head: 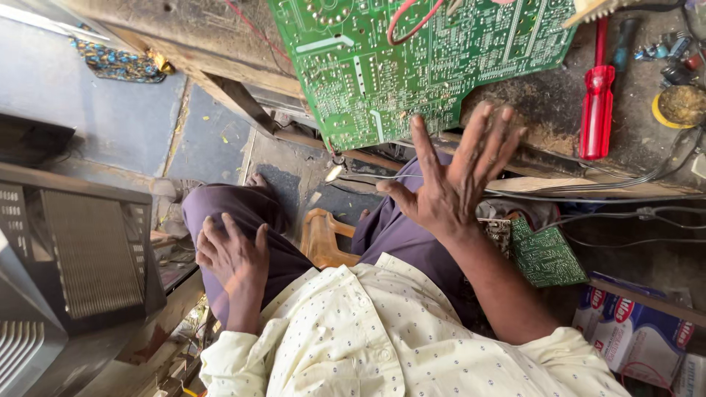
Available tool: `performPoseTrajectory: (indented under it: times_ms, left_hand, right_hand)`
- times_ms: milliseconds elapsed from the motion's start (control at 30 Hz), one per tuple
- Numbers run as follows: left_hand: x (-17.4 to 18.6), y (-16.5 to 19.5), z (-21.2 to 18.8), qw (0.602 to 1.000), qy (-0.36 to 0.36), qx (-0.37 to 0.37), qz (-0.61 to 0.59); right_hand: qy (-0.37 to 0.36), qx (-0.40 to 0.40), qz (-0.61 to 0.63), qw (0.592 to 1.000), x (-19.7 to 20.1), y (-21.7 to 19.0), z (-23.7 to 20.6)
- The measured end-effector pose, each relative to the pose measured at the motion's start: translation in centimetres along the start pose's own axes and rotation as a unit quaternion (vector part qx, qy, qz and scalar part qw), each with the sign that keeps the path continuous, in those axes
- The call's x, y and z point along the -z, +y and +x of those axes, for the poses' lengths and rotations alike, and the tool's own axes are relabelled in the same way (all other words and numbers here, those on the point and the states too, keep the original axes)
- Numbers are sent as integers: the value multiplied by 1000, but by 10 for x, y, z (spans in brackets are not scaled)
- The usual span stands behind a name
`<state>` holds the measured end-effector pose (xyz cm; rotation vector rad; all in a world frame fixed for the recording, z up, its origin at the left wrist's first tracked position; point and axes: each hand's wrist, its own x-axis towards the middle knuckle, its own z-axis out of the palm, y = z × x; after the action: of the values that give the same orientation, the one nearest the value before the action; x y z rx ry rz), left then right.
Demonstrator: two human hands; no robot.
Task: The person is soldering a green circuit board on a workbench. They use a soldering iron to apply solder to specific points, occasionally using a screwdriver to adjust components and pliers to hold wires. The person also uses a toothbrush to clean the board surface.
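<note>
- The right hand (448, 187) is raised with fingers spread wide, holding nothing; the large green printed circuit board (412, 66) lies just beyond its fingertips on the worn wooden bench (544, 110).
- The board's corner overhangs the bench edge, its long axis running along the bench.
- The left hand (232, 257) rests flat and empty on the purple-trousered thigh (228, 209), well apart from the board.

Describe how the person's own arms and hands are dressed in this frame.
Both hands, left hand and right hand, are bare: no gloves, rings or watch visible. The cream long-sleeved shirt with small dark dots has its sleeves pushed up, cuffs bunched near the elbows, leaving the forearms uncovered.
</note>
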<state>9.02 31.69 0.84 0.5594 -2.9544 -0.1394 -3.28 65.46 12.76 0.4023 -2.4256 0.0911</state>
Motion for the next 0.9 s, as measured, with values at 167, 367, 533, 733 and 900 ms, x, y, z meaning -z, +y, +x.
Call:
performPoseTrajectory:
  times_ms: [167,367,533,733,900]
  left_hand:
    - [-5,3,6,999,-25,-10,22]
    - [-10,5,12,998,-19,-22,64]
    - [-11,6,11,997,-28,-20,63]
    - [-11,8,12,996,-29,-22,78]
    - [-12,11,11,995,-36,-14,87]
  right_hand:
    - [2,5,32,999,-1,-3,-4]
    - [23,3,29,999,-10,-2,1]
    - [-36,8,-6,999,-1,-4,-4]
    - [-22,5,-15,1000,-3,-5,5]
    - [24,-4,-23,999,-18,-7,6]
